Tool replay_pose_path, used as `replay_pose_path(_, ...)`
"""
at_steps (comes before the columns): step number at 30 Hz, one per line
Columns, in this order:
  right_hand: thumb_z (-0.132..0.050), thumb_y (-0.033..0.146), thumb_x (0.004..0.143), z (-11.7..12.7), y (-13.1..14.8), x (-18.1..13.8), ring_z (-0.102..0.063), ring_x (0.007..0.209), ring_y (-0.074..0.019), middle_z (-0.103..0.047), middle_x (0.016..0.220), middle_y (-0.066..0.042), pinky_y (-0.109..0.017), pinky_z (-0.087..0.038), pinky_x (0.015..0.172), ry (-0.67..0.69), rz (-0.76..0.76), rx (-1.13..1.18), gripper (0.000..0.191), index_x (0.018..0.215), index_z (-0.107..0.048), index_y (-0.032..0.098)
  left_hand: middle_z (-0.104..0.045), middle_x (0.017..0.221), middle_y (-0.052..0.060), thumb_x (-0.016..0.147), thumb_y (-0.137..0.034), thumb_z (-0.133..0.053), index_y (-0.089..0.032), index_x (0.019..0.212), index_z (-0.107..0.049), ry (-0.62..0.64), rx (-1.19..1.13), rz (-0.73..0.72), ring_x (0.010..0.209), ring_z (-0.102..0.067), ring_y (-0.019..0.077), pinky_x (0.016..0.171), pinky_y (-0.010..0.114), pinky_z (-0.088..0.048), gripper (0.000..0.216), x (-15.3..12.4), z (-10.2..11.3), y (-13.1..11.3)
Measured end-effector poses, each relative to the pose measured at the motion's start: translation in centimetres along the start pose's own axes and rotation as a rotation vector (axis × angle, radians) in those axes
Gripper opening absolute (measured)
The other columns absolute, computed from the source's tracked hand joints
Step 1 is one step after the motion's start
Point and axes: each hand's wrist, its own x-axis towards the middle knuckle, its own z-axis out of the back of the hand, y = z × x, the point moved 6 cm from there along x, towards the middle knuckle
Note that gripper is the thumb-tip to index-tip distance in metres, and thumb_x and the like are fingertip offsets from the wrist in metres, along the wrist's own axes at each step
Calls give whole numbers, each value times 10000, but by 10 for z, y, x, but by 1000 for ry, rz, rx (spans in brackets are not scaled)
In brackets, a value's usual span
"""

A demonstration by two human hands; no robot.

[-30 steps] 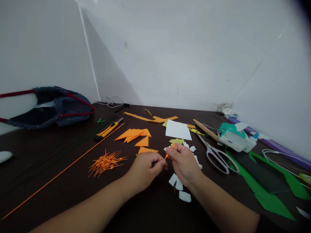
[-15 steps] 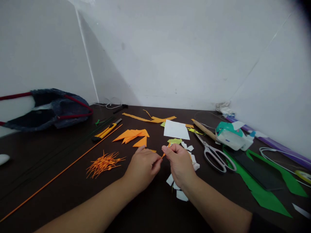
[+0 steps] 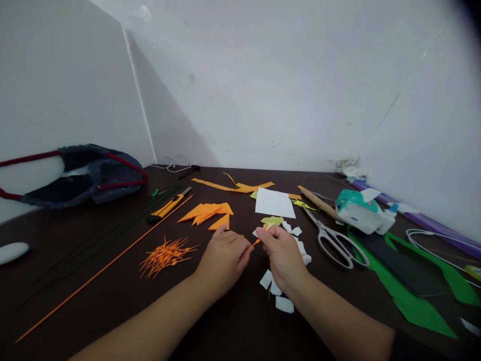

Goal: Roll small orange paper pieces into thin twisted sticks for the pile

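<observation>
A small piece of twisted orange paper point(image 3: 257, 241) stretches between my two hands over the dark table. My left hand point(image 3: 224, 254) pinches its lower left end between thumb and fingers. At the other end, my right hand point(image 3: 280, 250) grips it, with a bit of orange showing above the thumb. To the left of my left hand lies a pile of thin twisted orange paper strips point(image 3: 165, 256). Folded orange paper pieces point(image 3: 206, 212) rest just beyond it. White paper scraps point(image 3: 284, 304) lie under and around my right hand.
Grey-handled scissors point(image 3: 334, 243), a tape dispenser point(image 3: 361, 210) and green paper point(image 3: 421, 308) lie to the right. A yellow cutter knife point(image 3: 169, 206) and a long orange stick point(image 3: 105, 268) are on the left, near a denim bag point(image 3: 93, 175). A white square sheet point(image 3: 275, 202) sits ahead.
The view has shifted slightly, so everything sits a little further right. Both hands keep hold of the orange paper, which now lies closer to level between them.
</observation>
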Motion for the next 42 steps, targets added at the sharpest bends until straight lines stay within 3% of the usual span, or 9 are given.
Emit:
replay_pose_path(5, -670, 386, 662, 0, 1, -1, -263, 507, -102, -323, 505, 67, -264, -219, 508, 15, 23, -14, 366, 530, -387, 196, -611, 654, -16, 769, -177, -500, -197, 642, -558, 8, -156, 98, 640, -540, 134, 925, 432, -305, 141, 1, -2, 2)
replay_pose_path(9, -670, 383, 660, -3, 1, -2, -274, 506, -103, -334, 506, 65, -266, -225, 512, 24, 15, -41, 355, 530, -397, 196, -590, 626, -8, 735, -188, -542, -187, 583, -517, 27, -296, 251, 631, -523, 147, 733, 345, -407, 154, 0, -7, 11)
replay_pose_path(12, -666, 371, 661, -4, 3, -3, -277, 505, -102, -340, 502, 64, -267, -232, 516, 11, 32, -71, 342, 523, -408, 194, -572, 637, -1, 724, -173, -540, -186, 571, -494, 11, -334, 281, 645, -515, 152, 637, 297, -403, 160, -1, -7, 15)
replay_pose_path(19, -644, 349, 672, -9, 5, -6, -317, 522, -105, -381, 492, 61, -262, -269, 530, 11, 40, -98, 309, 521, -426, 190, -581, 693, 4, 680, -94, -556, -184, 526, -417, -28, -669, 381, 679, -549, 135, 655, 278, -420, 227, -5, -10, 18)
replay_pose_path(25, -641, 340, 675, -9, 6, -7, -344, 518, -105, -424, 505, 50, -267, -298, 537, 13, 33, -134, 269, 529, -470, 192, -594, 759, 29, 659, -117, -577, -187, 541, -381, -27, -738, 470, 738, -556, 157, 673, 297, -419, 239, -7, -13, 23)
replay_pose_path(30, -676, 316, 645, -10, 9, -5, -384, 528, -106, -458, 520, 45, -266, -318, 540, 42, 45, -106, 242, 533, -503, 189, -558, 770, 3, 554, -195, -720, -190, 727, -461, 37, -856, 530, 730, -513, 160, 652, 288, -400, 311, -7, -15, 29)
replay_pose_path(35, -678, 310, 668, -16, 8, -6, -473, 483, -110, -513, 499, 48, -279, -374, 543, 201, 43, 61, 227, 576, -505, 194, -576, 740, 33, 801, -387, -501, -145, 783, -591, 194, -1126, 507, 719, -499, 150, 710, 300, -373, 259, -4, -15, 21)
replay_pose_path(38, -648, 299, 707, -23, 5, -10, -478, 392, -113, -501, 441, 63, -290, -393, 491, 321, 13, 172, 232, 592, -471, 202, -607, 691, 54, 828, -402, -456, -125, 749, -637, 266, -1213, 493, 700, -522, 162, 727, 310, -371, 341, -5, -19, 14)
replay_pose_path(42, -651, 263, 707, -25, 6, -12, -465, 359, -100, -485, 431, 74, -265, -380, 439, 352, 17, 233, 219, 597, -474, 197, -614, 648, 46, 803, -360, -515, -121, 730, -645, 242, -1301, 505, 675, -530, 153, 715, 296, -367, 282, -6, -23, 12)
